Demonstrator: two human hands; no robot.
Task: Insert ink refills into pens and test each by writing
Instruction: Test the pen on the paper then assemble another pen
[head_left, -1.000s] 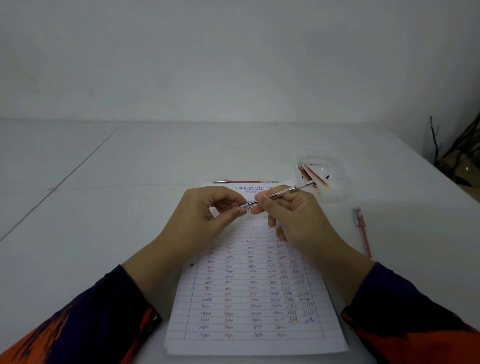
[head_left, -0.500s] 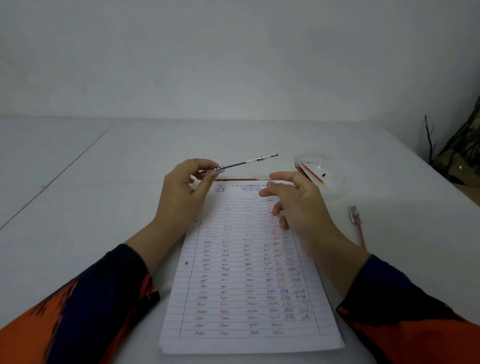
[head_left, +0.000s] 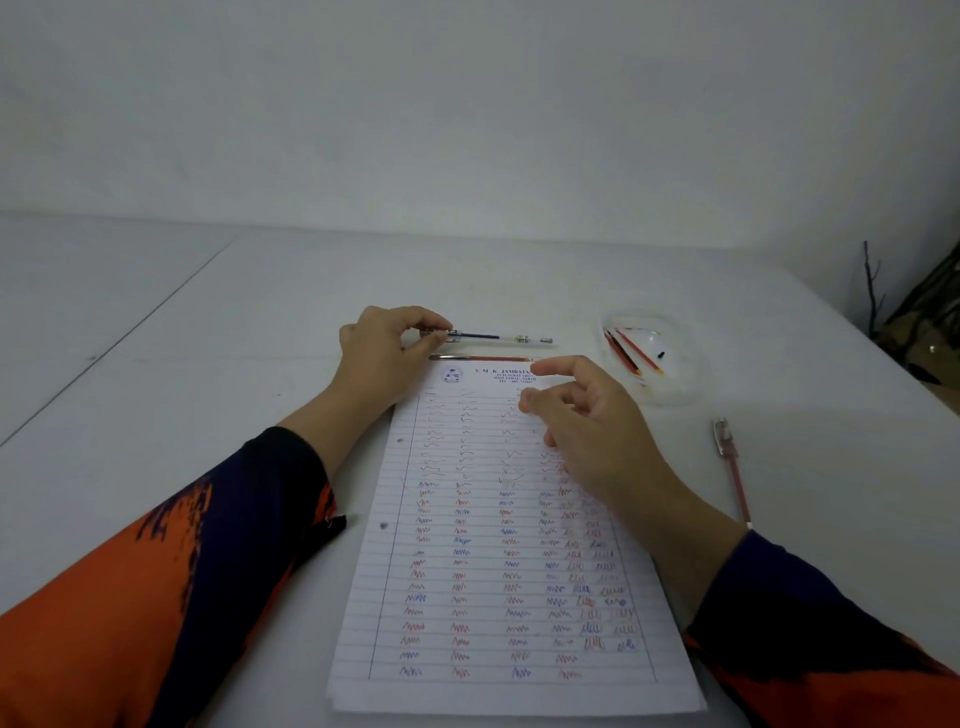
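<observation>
Seen from the head camera, a clear pen (head_left: 493, 336) with a dark refill inside is being pinched at its near end between the thumb and curled fingers of the left hand (head_left: 387, 353), just beyond the top edge of the lined sheet (head_left: 498, 597); the pen is being held roughly level, its far end pointing to the right, and whether it is resting on the white table (head_left: 208, 405) or being kept slightly above it cannot be told. A second pen with a red refill (head_left: 480, 358) is lying on the table just in front of the held pen, parallel to it and almost touching the sheet's top edge. The right hand (head_left: 592, 415) is being held over the upper right part of the sheet with its fingers loosely spread and relaxed, and nothing is being gripped by it. The sheet is being shown covered in rows of small red and blue scribbles under a printed letterhead. To the right of the sheet, a clear round container (head_left: 652, 356) is holding several red refills, and nearer the table's edge a pink pen (head_left: 732, 470) is lying alone. Both forearms are being covered by orange and dark blue sleeves (head_left: 156, 597).
</observation>
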